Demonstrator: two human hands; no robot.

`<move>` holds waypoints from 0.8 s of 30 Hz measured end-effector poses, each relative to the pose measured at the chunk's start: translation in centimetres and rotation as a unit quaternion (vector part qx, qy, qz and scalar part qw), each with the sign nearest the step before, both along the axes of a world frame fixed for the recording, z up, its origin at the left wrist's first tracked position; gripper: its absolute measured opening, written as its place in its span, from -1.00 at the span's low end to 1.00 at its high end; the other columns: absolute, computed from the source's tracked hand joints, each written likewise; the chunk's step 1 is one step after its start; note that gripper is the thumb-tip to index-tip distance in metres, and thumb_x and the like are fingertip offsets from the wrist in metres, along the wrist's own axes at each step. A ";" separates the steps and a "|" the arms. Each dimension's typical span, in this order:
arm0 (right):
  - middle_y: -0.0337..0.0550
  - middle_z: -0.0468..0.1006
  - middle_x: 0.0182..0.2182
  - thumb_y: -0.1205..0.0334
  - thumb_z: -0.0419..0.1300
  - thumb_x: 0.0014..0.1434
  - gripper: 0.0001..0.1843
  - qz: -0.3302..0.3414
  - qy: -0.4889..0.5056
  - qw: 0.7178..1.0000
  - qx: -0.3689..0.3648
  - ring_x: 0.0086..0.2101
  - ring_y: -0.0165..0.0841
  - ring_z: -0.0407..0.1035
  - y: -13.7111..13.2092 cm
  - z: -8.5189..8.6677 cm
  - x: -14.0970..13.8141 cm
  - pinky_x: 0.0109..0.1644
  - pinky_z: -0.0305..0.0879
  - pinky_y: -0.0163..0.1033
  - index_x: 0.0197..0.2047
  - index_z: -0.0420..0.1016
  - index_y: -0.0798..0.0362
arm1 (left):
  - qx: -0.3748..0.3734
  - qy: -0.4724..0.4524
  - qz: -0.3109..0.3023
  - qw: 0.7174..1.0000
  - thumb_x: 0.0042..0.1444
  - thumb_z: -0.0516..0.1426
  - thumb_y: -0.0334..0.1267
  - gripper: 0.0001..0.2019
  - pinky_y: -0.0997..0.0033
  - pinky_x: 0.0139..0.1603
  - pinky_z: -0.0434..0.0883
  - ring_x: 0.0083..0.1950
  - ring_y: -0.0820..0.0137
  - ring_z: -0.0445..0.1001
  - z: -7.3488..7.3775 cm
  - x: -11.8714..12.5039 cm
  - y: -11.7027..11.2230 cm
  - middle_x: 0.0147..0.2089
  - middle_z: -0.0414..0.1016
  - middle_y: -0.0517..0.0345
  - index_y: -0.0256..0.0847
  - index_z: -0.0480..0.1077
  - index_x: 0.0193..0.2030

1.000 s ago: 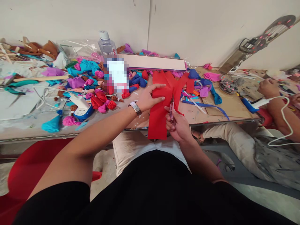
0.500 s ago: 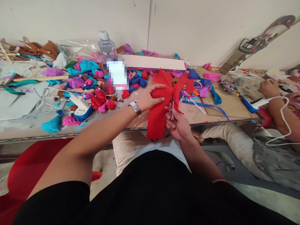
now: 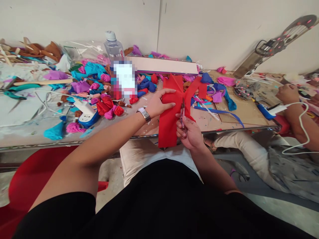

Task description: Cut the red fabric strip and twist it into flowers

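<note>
A red sheet [image 3: 168, 127], thin like crepe paper or cloth, hangs over the table's front edge, with a slit running up its middle. My left hand [image 3: 159, 104] grips the sheet's left part, thumb and forefinger lying over it and the other fingers hidden behind. In my right hand [image 3: 189, 131] is a pair of scissors [image 3: 182, 116], its blades pointing away from me at the slit. My fingers wrap its handles, and the blades look nearly closed. To the right of the slit, a narrower red strip [image 3: 193, 88] spreads toward the back.
Many coloured bundles [image 3: 96, 86] lie on the table left of the sheet, by a bottle [image 3: 113, 48] and a blurred-out phone [image 3: 124, 79]. A blue-and-white power strip [image 3: 88, 119] sits near the front edge. At right are cardboard [image 3: 245, 114] and another person's hand [image 3: 287, 94].
The lower end of the red sheet has swung slightly right. Both hands stay almost in place, with the scissors still at the slit.
</note>
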State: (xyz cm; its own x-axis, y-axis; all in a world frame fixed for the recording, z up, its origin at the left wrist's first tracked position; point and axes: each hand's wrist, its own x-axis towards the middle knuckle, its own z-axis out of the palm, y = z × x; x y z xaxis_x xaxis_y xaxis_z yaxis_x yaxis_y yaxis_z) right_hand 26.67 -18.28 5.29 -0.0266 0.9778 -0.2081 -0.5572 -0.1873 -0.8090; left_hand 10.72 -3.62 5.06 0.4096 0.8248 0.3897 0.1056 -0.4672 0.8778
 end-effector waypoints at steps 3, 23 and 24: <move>-0.40 0.34 -0.47 0.13 0.26 0.37 -0.72 -0.003 0.000 1.000 0.000 -0.69 -0.64 0.01 0.2 0.0 0.0 -0.61 -0.08 -0.46 0.06 0.49 0.10 | -0.003 0.002 -0.001 1.000 0.10 0.35 -0.22 -0.43 0.06 0.57 0.40 0.39 0.19 0.52 0.1 0.0 -0.1 0.37 0.55 0.03 -0.20 0.49 0.28; -0.42 0.32 -0.47 0.06 0.31 0.35 -0.70 0.002 -0.002 1.000 -0.004 -0.68 -0.64 -0.01 0.2 0.1 -0.3 -0.61 -0.09 -0.46 0.02 0.43 0.05 | 0.011 0.000 0.003 1.000 0.13 0.34 -0.16 -0.51 0.04 0.56 0.41 0.36 0.19 0.54 0.1 -0.1 0.0 0.31 0.58 0.04 -0.19 0.51 0.21; -0.42 0.32 -0.47 0.06 0.32 0.35 -0.70 0.002 -0.002 1.000 -0.004 -0.68 -0.64 -0.01 0.2 0.0 -0.3 -0.61 -0.08 -0.46 0.01 0.43 0.05 | 0.015 -0.001 0.002 1.000 0.13 0.34 -0.16 -0.51 0.05 0.56 0.40 0.36 0.20 0.53 0.0 -0.1 0.0 0.31 0.58 0.04 -0.20 0.51 0.21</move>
